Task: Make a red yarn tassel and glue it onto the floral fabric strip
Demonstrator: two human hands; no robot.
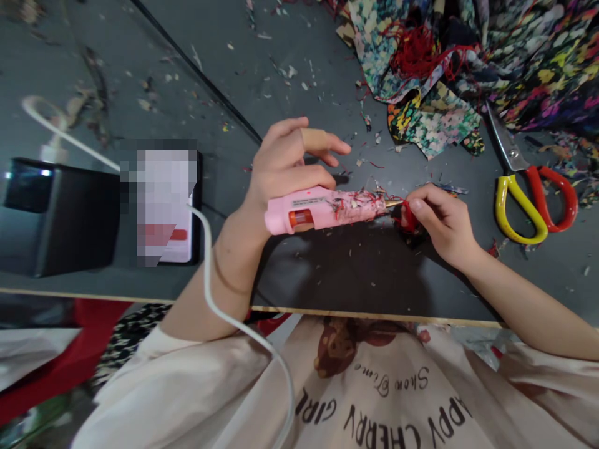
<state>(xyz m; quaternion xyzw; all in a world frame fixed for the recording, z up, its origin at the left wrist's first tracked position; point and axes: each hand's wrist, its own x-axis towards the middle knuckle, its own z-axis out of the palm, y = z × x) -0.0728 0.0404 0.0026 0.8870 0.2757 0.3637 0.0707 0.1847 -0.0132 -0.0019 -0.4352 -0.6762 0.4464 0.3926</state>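
My left hand [285, 168] holds a pink glue gun [302, 211] level above the table, some of its fingers loosely stretched over the top. Bits of thread and fabric scraps cling to the front of the body, and an orange switch shows in its side. The brass nozzle [393, 202] points right and meets a small red bundle of thread [408, 218]. My right hand [442, 224] pinches that bundle between thumb and fingers, which partly cover it.
Scissors [515, 165] with yellow and red handles lie at the right. Floral fabric [528, 56] with red threads is heaped at the upper right. A phone [185, 212] and a black box [75, 218] stand left. A white cable [210, 293] crosses my left forearm. Scraps litter the table [322, 274].
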